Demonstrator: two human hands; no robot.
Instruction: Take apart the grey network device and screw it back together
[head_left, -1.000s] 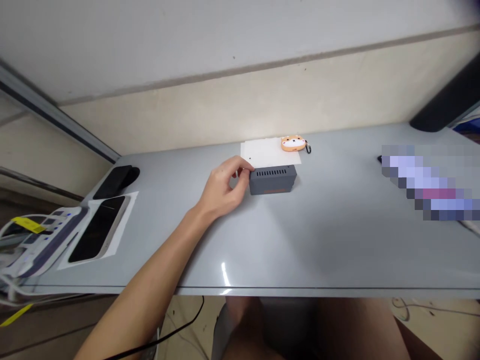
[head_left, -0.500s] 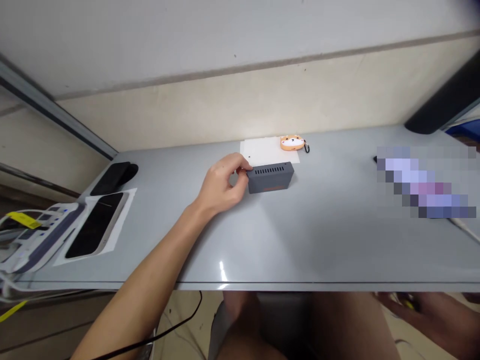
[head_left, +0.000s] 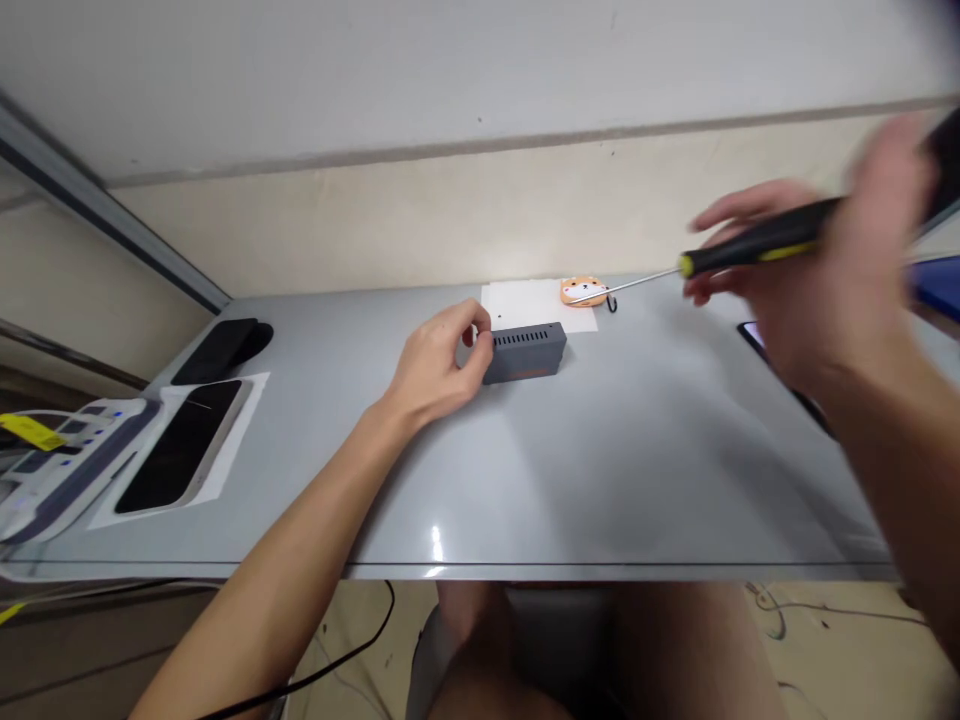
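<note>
A dark grey box (head_left: 525,357) with a row of slots along its top edge stands on the grey table (head_left: 480,480). The thumb and fingers of my left hand (head_left: 444,362) pinch its left end. Raised over the right side of the table, my right hand (head_left: 832,260) holds a screwdriver (head_left: 757,240) with a black and yellow handle. Its thin metal shaft points left, and the tip overlaps an orange and white animal-faced case (head_left: 585,291) in the view; whether they touch I cannot tell. My right hand is blurred.
Behind the box lies white paper (head_left: 517,298). At the left are a phone (head_left: 184,445) on paper, a black object (head_left: 217,350) and a white power strip (head_left: 82,465) with cables. Another phone (head_left: 754,335) is partly behind my right arm.
My right hand has come up from below the table edge with the screwdriver, now above the table. My left hand and the box have shifted slightly left in the view.
</note>
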